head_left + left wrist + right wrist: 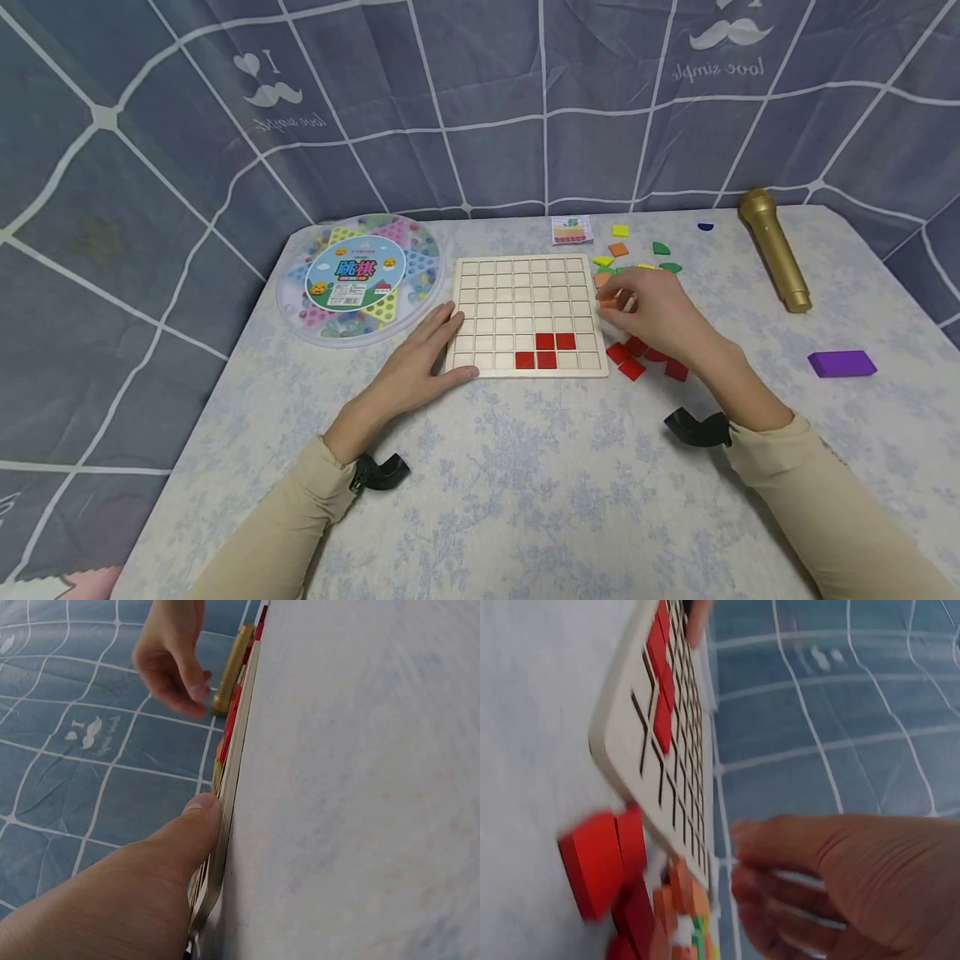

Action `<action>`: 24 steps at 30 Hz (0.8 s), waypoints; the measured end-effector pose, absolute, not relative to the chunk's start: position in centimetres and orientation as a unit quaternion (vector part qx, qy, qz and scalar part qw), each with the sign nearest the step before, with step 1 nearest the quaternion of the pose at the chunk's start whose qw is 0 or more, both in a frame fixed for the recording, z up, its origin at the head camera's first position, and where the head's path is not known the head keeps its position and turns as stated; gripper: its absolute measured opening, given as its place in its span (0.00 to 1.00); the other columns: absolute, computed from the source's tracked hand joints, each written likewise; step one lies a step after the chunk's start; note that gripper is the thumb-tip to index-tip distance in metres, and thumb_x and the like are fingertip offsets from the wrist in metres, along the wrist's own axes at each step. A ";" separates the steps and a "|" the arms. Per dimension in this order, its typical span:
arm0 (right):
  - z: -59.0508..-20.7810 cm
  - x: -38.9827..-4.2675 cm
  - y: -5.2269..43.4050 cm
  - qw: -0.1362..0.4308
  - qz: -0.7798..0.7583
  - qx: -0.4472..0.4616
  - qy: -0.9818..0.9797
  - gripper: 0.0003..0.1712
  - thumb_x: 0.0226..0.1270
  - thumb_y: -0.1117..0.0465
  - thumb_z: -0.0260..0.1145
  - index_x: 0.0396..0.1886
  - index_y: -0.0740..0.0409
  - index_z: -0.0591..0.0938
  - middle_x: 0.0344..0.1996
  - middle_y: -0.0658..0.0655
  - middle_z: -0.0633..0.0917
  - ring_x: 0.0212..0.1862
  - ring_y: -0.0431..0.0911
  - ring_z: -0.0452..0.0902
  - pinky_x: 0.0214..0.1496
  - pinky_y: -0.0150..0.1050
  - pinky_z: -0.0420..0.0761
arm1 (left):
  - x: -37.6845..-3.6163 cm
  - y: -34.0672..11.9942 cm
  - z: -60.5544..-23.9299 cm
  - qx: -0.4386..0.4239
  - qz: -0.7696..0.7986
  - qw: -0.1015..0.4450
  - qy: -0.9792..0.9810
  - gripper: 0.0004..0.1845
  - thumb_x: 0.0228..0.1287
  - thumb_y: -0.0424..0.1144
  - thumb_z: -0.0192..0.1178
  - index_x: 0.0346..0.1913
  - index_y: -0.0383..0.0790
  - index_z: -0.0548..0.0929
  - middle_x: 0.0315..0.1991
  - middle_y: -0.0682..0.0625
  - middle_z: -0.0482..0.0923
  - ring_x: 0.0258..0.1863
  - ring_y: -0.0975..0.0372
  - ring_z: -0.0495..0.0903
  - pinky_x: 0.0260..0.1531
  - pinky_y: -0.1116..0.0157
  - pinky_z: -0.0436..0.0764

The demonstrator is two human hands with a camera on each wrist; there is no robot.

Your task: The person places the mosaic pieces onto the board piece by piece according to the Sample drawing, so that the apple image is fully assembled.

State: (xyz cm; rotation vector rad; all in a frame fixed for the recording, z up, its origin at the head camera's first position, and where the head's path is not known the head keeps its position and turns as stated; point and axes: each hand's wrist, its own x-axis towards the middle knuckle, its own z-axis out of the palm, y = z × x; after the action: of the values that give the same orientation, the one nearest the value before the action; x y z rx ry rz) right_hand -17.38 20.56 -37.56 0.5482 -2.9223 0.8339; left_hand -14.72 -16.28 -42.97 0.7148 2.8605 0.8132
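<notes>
A pale wooden grid board (495, 320) lies flat in the middle of the table, with several red square tiles (546, 342) set in its two nearest rows. My left hand (420, 354) rests at the board's left edge, fingers stretched along it and thumb at the near corner. Over the board's right edge hovers my right hand (660, 312), fingers loosely bent; in the right wrist view no piece shows between thumb and fingers. Loose red tiles (632, 368) lie below that hand. Orange pieces (681, 889) are partly hidden behind it in the head view.
Green, yellow and orange pieces (618, 249) lie beyond the right hand, near a small pattern card (572, 230). A round clear game box (356, 275) stands at the left. Far right are a gold microphone (776, 250) and a purple block (842, 364). A curtain hangs behind.
</notes>
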 end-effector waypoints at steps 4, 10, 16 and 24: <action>-37.6 -17.7 21.8 0.014 0.255 0.119 -0.959 0.14 0.67 0.61 0.75 0.49 0.64 0.90 0.41 0.64 0.89 0.42 0.56 0.82 0.40 0.47 0.82 | -14.7 -16.3 -43.0 0.233 0.266 0.042 0.934 0.50 0.70 0.58 0.68 0.85 0.41 0.57 0.87 0.46 0.47 0.87 0.51 0.45 0.80 0.42 0.58; -38.5 -18.4 22.4 -0.022 0.250 0.093 -0.963 0.20 0.65 0.54 0.79 0.49 0.63 0.89 0.40 0.62 0.90 0.44 0.55 0.83 0.48 0.51 0.83 | -14.7 -16.3 -43.1 0.236 0.267 0.040 0.934 0.50 0.71 0.58 0.67 0.85 0.40 0.57 0.87 0.45 0.47 0.87 0.51 0.45 0.80 0.42 0.58; -38.8 -18.4 22.5 -0.025 0.250 0.082 -0.964 0.21 0.63 0.53 0.80 0.47 0.63 0.89 0.39 0.61 0.90 0.42 0.53 0.83 0.44 0.48 0.83 | -14.8 -16.3 -43.1 0.237 0.268 0.038 0.933 0.50 0.71 0.58 0.67 0.85 0.40 0.57 0.87 0.46 0.47 0.87 0.51 0.45 0.81 0.43 0.58; -39.8 -18.4 21.9 -0.006 0.246 0.104 -0.964 0.21 0.63 0.56 0.80 0.49 0.65 0.89 0.39 0.62 0.90 0.41 0.53 0.83 0.46 0.49 0.83 | -14.8 -16.4 -43.2 0.238 0.264 0.036 0.934 0.50 0.71 0.59 0.67 0.85 0.40 0.57 0.87 0.45 0.47 0.86 0.51 0.45 0.81 0.43 0.57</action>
State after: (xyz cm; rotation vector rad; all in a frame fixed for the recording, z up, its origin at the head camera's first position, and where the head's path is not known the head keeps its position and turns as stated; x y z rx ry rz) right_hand -18.41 21.95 -39.75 0.3271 -3.0401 0.7752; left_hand -14.82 -16.40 -43.23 0.7320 2.8678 0.8113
